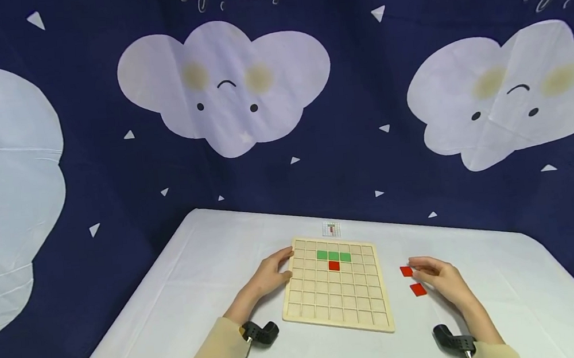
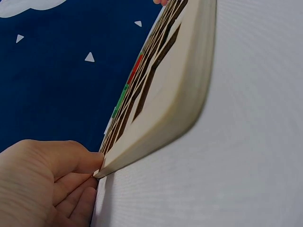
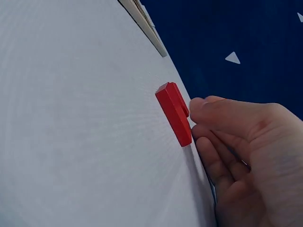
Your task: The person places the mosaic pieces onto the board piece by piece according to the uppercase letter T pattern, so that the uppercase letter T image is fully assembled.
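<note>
A square wooden grid board (image 1: 329, 296) lies on the table, with several green tiles (image 1: 333, 256) in a row and one red tile (image 1: 334, 265) below the middle one. My left hand (image 1: 267, 276) rests at the board's left edge, index fingertip near the far corner and thumb lower down. In the left wrist view, its fingertips (image 2: 97, 161) meet the board's edge. Right of the board lie two loose red tiles: a farther tile (image 1: 406, 271) and a nearer tile (image 1: 418, 289). My right hand (image 1: 444, 282) has thumb and index fingertips at the farther one, slightly apart.
A small printed card (image 1: 331, 229) with a grid pattern lies just beyond the board. The white table (image 1: 210, 244) ends at a dark blue cloth (image 1: 355, 184) with clouds hanging behind it. A black wrist camera (image 1: 260, 332) sits on each wrist.
</note>
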Demonstrator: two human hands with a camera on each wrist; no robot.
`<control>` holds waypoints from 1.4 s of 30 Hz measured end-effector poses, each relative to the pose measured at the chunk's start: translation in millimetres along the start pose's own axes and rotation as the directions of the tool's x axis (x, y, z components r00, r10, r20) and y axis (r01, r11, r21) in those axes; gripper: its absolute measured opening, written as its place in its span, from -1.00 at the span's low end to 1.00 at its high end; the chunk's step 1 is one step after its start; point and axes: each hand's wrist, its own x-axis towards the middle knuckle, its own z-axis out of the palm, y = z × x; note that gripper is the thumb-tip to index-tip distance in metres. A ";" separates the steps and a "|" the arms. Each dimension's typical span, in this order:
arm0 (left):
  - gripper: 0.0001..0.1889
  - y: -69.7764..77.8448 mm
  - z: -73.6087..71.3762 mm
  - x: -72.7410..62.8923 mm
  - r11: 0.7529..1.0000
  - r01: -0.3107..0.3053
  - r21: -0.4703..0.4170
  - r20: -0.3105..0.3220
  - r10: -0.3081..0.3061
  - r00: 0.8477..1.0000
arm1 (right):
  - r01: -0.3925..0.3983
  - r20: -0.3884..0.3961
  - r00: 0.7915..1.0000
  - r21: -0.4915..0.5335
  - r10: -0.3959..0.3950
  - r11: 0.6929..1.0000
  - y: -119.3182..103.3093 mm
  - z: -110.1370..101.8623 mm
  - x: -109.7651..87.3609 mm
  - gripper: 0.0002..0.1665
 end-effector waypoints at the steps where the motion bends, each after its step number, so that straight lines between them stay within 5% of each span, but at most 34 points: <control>1: -0.34 0.0 -0.4 0.3 1.000 0.003 -0.002 -0.002 -0.003 1.000 | 0.012 0.003 1.000 -0.009 -0.012 1.000 -0.7 0.7 0.3 -0.54; 11: -0.34 2.5 0.9 -3.0 1.000 0.024 -0.013 0.008 -0.024 1.000 | 0.024 0.009 1.000 -0.106 -0.023 0.994 1.5 6.2 -2.2 -0.60; 19: -0.34 2.1 1.1 -2.4 1.000 0.017 -0.009 0.001 -0.017 1.000 | 0.047 -0.123 0.990 -0.140 -0.065 0.989 -1.2 5.5 -0.7 -0.62; 27: -0.34 2.1 0.3 -0.7 1.000 0.011 -0.009 -0.006 -0.011 1.000 | 0.117 -0.289 0.953 0.086 -0.088 0.989 -34.3 -7.3 10.2 -0.57; 42: -0.34 1.9 -0.2 -0.8 1.000 0.001 -0.021 -0.006 -0.001 1.000 | 0.200 -0.199 0.970 0.315 -0.142 0.928 -122.8 35.6 30.7 -0.54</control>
